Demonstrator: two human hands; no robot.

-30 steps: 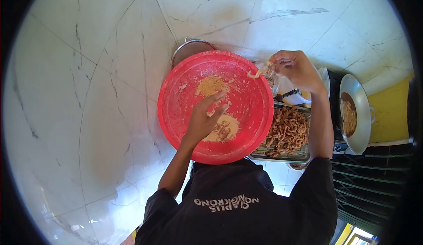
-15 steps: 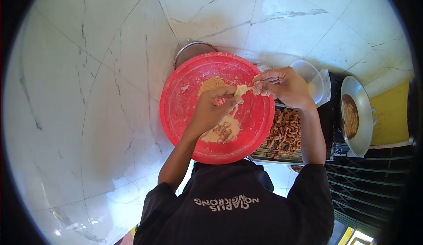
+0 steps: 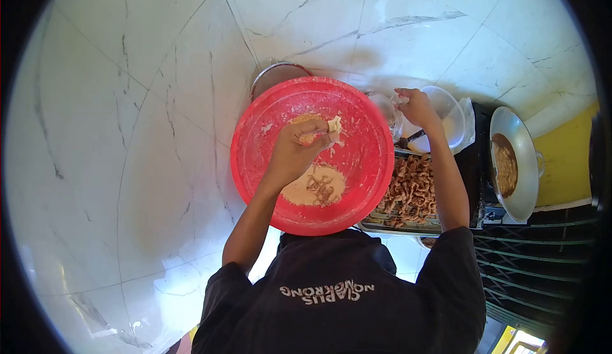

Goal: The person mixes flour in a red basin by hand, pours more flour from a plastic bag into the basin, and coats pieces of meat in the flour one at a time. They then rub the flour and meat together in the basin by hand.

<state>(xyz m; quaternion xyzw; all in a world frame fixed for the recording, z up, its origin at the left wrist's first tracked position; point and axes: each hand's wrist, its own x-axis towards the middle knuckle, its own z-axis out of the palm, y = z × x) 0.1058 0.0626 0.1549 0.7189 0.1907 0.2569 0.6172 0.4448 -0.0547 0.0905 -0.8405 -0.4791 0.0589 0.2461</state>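
Observation:
A wide red tray [image 3: 268,156] lies on the floor in front of me, with a heap of dry crumbs near its far side and a pale floury heap [image 3: 317,187] closer to me. My left hand [image 3: 298,148] is over the tray, fingers closed on a pale battered piece [image 3: 334,124]. My right hand [image 3: 415,107] reaches beyond the tray's right edge to the clear plastic bowl [image 3: 451,115], fingers curled at its rim; whether it holds anything is hidden.
A wire tray [image 3: 414,191] piled with brown coated strips sits right of the red tray. A metal pan [image 3: 519,156] with browned food stands on a black stove at far right. A metal pot rim [image 3: 275,73] shows behind the red tray. White marble floor all around.
The two hands, together on the pale piece half a second ago, have parted. My left hand kept the piece over the crumbs; my right hand went back to the clear bowl.

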